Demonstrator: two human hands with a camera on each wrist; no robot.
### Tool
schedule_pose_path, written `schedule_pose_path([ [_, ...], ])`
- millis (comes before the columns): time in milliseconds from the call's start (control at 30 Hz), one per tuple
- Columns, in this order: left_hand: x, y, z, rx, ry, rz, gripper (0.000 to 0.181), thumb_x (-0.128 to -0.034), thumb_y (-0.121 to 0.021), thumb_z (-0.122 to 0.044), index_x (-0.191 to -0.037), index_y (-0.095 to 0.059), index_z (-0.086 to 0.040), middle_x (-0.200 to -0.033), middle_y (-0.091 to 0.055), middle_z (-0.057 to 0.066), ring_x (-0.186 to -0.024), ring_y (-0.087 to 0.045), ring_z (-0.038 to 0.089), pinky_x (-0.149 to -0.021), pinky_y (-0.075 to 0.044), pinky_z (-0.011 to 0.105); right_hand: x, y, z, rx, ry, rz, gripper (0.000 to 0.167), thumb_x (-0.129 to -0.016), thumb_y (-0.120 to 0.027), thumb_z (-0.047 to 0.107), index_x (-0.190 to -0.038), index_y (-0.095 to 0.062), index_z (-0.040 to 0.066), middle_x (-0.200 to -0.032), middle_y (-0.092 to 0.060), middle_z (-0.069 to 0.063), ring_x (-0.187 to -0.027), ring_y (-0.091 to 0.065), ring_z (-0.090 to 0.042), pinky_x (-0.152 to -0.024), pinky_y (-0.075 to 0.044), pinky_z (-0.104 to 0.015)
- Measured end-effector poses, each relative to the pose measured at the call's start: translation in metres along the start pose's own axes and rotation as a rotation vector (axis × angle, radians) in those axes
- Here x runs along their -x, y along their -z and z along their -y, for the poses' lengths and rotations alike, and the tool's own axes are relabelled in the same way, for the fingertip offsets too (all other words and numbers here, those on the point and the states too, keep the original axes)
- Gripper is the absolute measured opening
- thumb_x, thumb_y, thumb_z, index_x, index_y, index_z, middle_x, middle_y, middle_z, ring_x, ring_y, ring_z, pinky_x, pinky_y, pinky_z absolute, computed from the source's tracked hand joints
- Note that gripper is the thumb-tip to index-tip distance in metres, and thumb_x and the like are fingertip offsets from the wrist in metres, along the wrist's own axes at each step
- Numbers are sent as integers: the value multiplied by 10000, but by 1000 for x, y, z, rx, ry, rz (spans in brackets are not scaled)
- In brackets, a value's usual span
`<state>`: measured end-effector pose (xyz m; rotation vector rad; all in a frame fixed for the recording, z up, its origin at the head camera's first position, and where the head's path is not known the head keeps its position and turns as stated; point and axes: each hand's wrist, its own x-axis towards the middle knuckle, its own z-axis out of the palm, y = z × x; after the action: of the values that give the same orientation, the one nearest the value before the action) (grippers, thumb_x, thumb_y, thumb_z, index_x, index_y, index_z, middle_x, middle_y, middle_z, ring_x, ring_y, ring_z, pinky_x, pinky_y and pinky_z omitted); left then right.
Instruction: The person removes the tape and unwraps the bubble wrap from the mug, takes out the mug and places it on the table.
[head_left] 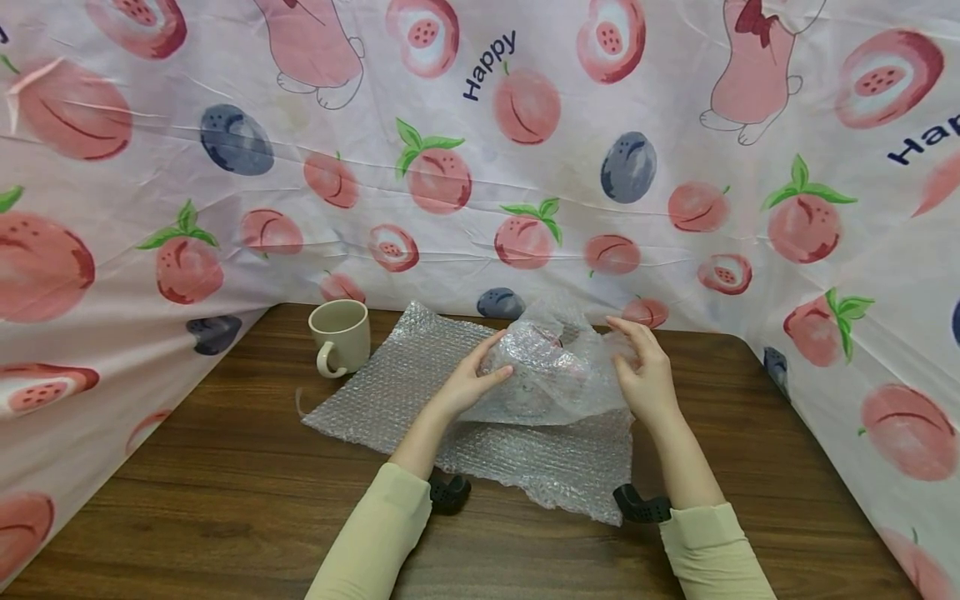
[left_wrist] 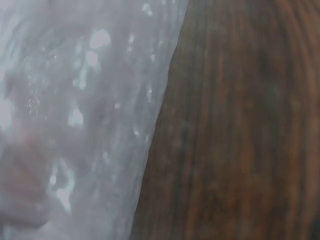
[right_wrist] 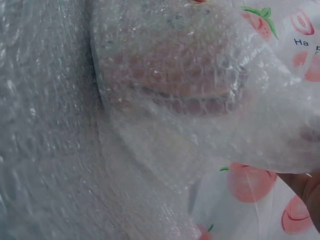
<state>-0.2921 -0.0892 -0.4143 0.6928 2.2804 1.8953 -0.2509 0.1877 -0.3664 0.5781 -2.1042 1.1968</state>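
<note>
One bubble-wrapped bundle point(head_left: 536, 383) toward the far side of the table point(head_left: 202, 483)

The bundle is over a bubble-wrap sheet point(head_left: 397, 392), between the hands; whether it bears on the sheet or is raised cannot be told. The left hand point(head_left: 468, 382) grips its left side, thumb apart from the fingers and laid across the front. The right hand point(head_left: 647, 371) pinches the loose wrap at the right end between thumb and fingers. A pinkish shape shows blurred through the film.

The sheet's far edge reaches close to the table's back edge. Its left corner lies near a cream mug point(head_left: 348, 332), and its ragged front corner lies just beside the black wrist piece point(head_left: 642, 505) on the right arm. There is room to move on the wood at front left and along the right side; a patterned cloth point(head_left: 480, 187) bounds the back and both flanks.

"Happy" reads in dark letters on the cloth, above the middle; at far right the frame cuts it to "Hap".
</note>
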Motion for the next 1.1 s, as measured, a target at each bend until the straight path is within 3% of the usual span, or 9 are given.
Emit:
schedule_pose_path([
  [133, 9, 0, -17, 6, 7, 16, 686, -959, -607, -180, -1532, -235, -116, -1576, -163, 97, -1428, -93, 330, -1076, -235, 553, 0, 4, -2, 41, 29, 8, 527, -768, -544, -240, -1209, -632, 34, -1209, -561, -128, -1112, -504, -239, -759, -376, -249],
  [300, 13, -1, -23, 20, 19, 8, 701, -946, -628, -180, -1531, -246, -132, -1568, -184, 109, -1406, -191, 331, -1056, -285, 540, 0, 9, 1, 92, 0, 60, 425, -780, -558, -213, -1134, -662, -3, -1218, -535, -185, -1151, -491, -321, -813, -400, -413],
  [433, 10, 0, -19, 18, 33, 17, 728, -935, -643, -186, -1534, -232, -125, -1560, -201, 124, -1370, -276, 341, -1040, -317, 525, 2, 15, 1, 132, -69, 113, 384, -787, -625, -167, -1137, -652, -12, -1214, -531, -201, -1143, -490, -363, -875, -418, -505],
  [533, 5, 1, -7, 24, 30, 16, 694, -953, -613, -203, -1534, -238, -151, -1565, -186, 113, -1384, -236, 353, -1058, -279, 537, 3, 20, 0, 159, -123, 149, 377, -798, -678, -109, -1159, -637, -9, -1216, -531, -188, -1118, -515, -378, -903, -431, -531],
  [633, -2, 2, 5, 44, 6, 5, 594, -1005, -512, -236, -1531, -250, -150, -1556, -210, 126, -1388, -225, 357, -1075, -237, 543, 3, 24, -1, 183, -168, 179, 391, -807, -702, -68, -1184, -624, -5, -1235, -524, -200, -1123, -512, -392, -911, -425, -541],
  [733, -3, 0, 6, 71, -24, -9, 518, -1054, -355, -308, -1523, -262, -109, -1533, -256, 163, -1375, -266, 351, -1083, -237, 523, 3, 27, -2, 209, -200, 210, 411, -810, -713, -39, -1206, -611, -2, -1252, -521, -215, -1173, -472, -404, -955, -372, -565],
  [900, -2, -1, 7, 89, -21, -37, 575, -1052, -161, -442, -1515, -293, -129, -1457, -365, 203, -1308, -375, 353, -1041, -311, 518, 3, 33, -3, 238, -245, 259, 446, -814, -723, 0, -1239, -588, 14, -1275, -507, -224, -1227, -425, -411, -986, -328, -586],
  [1100, -4, -1, 7, 15, -48, -57, 498, -1058, -320, -321, -1504, -312, -101, -1491, -338, 171, -1351, -316, 332, -1080, -241, 518, 4, 39, -4, 275, -278, 314, 488, -814, -737, 43, -1267, -559, 11, -1301, -480, -250, -1253, -390, -437, -994, -306, -603],
])
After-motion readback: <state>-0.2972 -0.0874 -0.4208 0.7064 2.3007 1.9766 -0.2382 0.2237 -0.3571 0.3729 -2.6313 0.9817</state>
